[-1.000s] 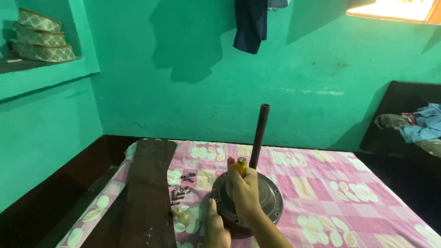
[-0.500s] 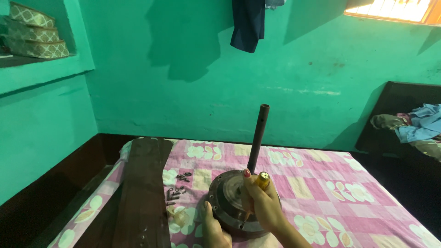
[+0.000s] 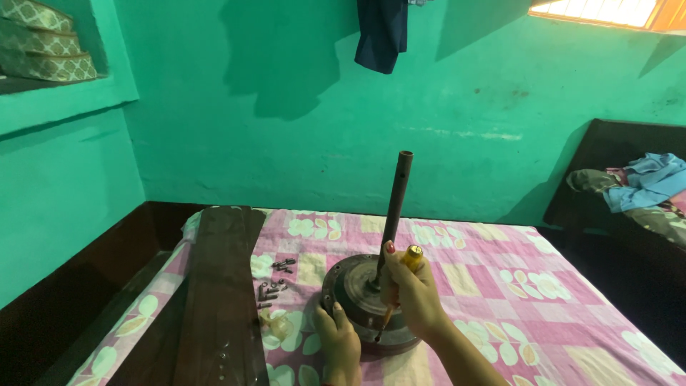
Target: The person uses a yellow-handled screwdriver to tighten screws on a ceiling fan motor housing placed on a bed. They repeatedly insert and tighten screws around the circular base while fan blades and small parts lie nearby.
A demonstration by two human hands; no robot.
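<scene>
Right hand (image 3: 413, 294) closed on screwdriver (image 3: 400, 286), tip at motor (image 3: 357, 286) rim. Left hand (image 3: 336, 339) braces its near-left edge, not clasping. I judge the motor heavy, rigid; best held by the rim.

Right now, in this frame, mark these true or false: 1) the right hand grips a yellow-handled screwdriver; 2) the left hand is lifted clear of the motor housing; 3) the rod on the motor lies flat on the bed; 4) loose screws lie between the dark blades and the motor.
1) True: the right hand grips the yellow-handled screwdriver, tip down at the motor housing.
2) False: the left hand rests against the housing's near edge.
3) False: the rod stands up from the housing's centre.
4) True: the loose screws lie on the bedsheet between the dark blades and the housing.
</scene>
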